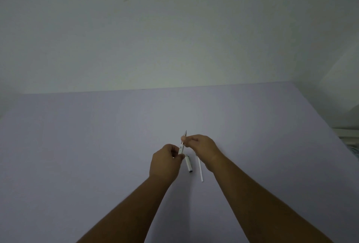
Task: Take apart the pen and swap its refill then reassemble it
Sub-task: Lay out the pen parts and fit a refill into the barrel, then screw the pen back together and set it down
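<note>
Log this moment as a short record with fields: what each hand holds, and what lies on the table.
left hand: grips the white pen body at its lower end
right hand: fingers pinch the pen near its metal tip
pen angle: tip pointing up and away
on table: pen cap; thin white refill
cap and refill: apart, side by side

Nothing readable is showing anywhere. The pen [182, 146] is carrying a small dark mark on its white barrel, but it is coming through too blurred to make out as letters or a logo. The cap [188, 163] is showing a dark band, no text.
</note>
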A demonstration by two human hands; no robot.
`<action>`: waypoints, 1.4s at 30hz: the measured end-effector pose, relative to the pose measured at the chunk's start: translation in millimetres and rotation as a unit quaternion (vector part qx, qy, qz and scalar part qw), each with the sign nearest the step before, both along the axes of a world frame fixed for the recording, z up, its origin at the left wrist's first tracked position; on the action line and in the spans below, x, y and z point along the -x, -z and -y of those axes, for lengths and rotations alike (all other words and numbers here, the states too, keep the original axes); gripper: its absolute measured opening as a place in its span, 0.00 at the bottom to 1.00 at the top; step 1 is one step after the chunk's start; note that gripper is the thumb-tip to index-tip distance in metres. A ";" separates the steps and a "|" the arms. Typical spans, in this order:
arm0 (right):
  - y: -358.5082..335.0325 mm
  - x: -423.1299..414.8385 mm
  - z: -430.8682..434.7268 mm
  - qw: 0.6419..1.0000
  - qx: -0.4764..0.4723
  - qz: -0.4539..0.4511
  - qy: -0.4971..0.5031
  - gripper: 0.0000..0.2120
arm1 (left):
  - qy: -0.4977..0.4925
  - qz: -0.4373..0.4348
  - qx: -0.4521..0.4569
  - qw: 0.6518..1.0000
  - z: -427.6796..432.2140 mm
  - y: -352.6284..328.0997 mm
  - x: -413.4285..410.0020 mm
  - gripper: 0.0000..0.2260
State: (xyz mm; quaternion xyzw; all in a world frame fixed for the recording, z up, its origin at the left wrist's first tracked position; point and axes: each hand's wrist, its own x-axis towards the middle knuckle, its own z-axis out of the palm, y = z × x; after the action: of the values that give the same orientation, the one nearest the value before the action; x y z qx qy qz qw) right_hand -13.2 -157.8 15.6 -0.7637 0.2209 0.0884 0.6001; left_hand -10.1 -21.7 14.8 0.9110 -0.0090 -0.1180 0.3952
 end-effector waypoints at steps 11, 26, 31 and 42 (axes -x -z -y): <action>56.7 5.6 -20.9 0.883 0.441 -0.071 -0.145 0.14 | -0.031 -0.106 0.090 0.990 -21.2 14.6 -9.0 0.04; 20.3 -21.1 -7.3 0.976 -0.122 0.025 0.178 0.03 | 0.015 -0.096 0.038 0.995 -25.6 12.5 -11.0 0.04; -7.4 -23.5 2.6 0.946 -0.236 0.076 0.208 0.11 | 0.035 -0.087 0.036 0.995 -19.3 6.3 -7.7 0.04; -11.6 5.2 3.2 0.981 -0.174 0.065 0.059 0.10 | 0.041 -0.055 0.030 0.997 -9.7 0.0 1.9 0.04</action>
State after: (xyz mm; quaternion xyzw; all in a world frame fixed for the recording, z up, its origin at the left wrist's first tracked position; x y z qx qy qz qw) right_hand -18.3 -161.0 27.2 -0.6377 0.2077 0.0401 0.7407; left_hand -12.0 -12.0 14.8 0.8898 -0.0286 -0.1838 0.4167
